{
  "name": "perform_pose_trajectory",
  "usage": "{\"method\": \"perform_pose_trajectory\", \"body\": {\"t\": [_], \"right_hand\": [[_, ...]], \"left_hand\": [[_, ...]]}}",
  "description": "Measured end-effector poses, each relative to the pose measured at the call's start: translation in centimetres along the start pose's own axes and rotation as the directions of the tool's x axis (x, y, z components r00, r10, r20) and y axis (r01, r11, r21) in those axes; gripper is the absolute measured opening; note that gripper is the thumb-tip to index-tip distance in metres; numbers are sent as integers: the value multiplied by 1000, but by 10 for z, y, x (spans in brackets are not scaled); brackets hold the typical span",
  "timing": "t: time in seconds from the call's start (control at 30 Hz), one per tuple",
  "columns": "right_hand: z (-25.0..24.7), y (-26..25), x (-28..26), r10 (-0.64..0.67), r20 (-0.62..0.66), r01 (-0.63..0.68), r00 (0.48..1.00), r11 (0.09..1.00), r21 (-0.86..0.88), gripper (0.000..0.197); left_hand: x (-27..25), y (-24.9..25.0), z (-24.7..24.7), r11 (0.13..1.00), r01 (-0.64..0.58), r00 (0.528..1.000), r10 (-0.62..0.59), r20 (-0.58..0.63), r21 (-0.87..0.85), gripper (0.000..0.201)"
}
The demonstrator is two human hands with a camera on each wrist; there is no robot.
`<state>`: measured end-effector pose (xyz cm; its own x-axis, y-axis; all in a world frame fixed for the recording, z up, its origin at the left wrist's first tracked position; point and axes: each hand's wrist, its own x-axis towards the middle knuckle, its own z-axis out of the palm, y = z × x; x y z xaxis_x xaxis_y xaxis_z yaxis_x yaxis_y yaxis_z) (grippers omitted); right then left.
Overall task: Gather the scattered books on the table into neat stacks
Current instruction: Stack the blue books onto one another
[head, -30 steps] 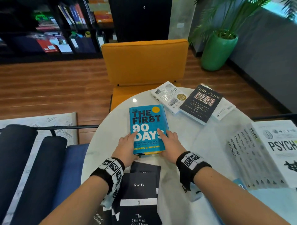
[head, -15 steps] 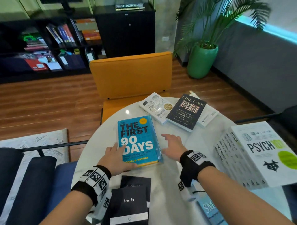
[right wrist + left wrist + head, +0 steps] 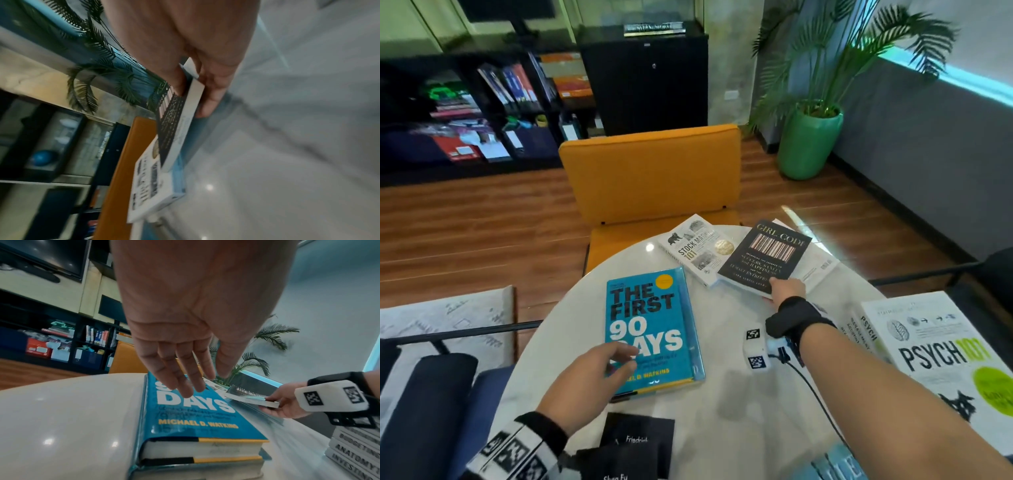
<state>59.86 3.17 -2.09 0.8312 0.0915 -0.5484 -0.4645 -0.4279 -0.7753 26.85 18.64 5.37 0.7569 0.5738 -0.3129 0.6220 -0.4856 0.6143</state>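
Right hand [image 3: 787,290] pinching black book [image 3: 763,257] at its near edge, thumb on top; left hand [image 3: 589,383] hovering spread over blue book [image 3: 650,329].

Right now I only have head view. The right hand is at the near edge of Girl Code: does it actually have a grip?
Observer: Yes. The right wrist view shows the right hand pinching Girl Code, thumb on the cover and fingers underneath.
Operator: Is it off the table?
Observer: Partly. In the left wrist view its near edge is raised above the table.
Operator: Is the blue book lying alone?
Observer: No. The left wrist view shows The First 90 Days lying on a second hardcover.
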Motion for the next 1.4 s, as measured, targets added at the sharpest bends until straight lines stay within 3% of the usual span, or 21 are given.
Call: {"method": "perform_pose_trajectory", "body": {"t": [0.13, 0.27, 0.43, 0.53, 0.67, 0.77, 0.9, 1.0, 1.07, 1.17, 1.23, 1.3, 1.4], "right_hand": [[0, -21, -31, -127, 3, 120, 992, 943, 310, 30], [3, -27, -85, -250, 125, 173, 960, 884, 434, 27], [15, -10, -155, -293, 419, 133, 859, 919, 370, 29], [31, 10, -176, -259, 536, 128, 804, 954, 270, 26], [50, 37, -177, -192, 577, 120, 794, 980, 161, 30], [58, 47, -177, -221, 536, 246, 814, 969, 27, 28], [70, 54, -173, -297, 504, 427, 811, 889, -164, 17], [76, 62, -170, -324, 461, 513, 826, 771, -377, 24], [73, 64, -174, -367, 468, 560, 804, 731, -389, 36], [64, 64, -180, -365, 553, 604, 749, 720, -343, 77], [60, 65, -185, -345, 625, 675, 700, 607, -420, 93], [61, 64, -189, -369, 660, 743, 654, 475, -471, 86], [65, 60, -189, -410, 669, 781, 620, 404, -477, 72]], "left_hand": [[10, 12, -4, 997, 39, 999, -41, -27, -73, 14], [18, 27, -8, 982, 74, 995, -84, -50, -173, 23], [24, 40, -11, 948, 61, 996, -80, -49, -313, 51], [23, 37, -13, 967, 91, 994, -101, -32, -237, 61], [15, 15, -8, 972, 93, 996, -94, 6, -217, 53], [13, -4, 1, 977, 93, 996, -93, 9, -194, 47], [14, -18, 14, 986, 140, 989, -143, -28, -95, 46], [12, -23, 21, 979, 197, 977, -201, -76, -47, 57], [10, -26, 22, 980, 196, 974, -198, -106, -25, 67], [6, -35, 22, 992, 127, 990, -125, -59, 28, 88], [1, -40, 22, 991, 72, 997, -75, 24, 113, 107], [0, -44, 23, 984, 23, 999, -31, 44, 177, 111], [3, -47, 23, 989, 17, 1000, -17, -4, 145, 103]]}}
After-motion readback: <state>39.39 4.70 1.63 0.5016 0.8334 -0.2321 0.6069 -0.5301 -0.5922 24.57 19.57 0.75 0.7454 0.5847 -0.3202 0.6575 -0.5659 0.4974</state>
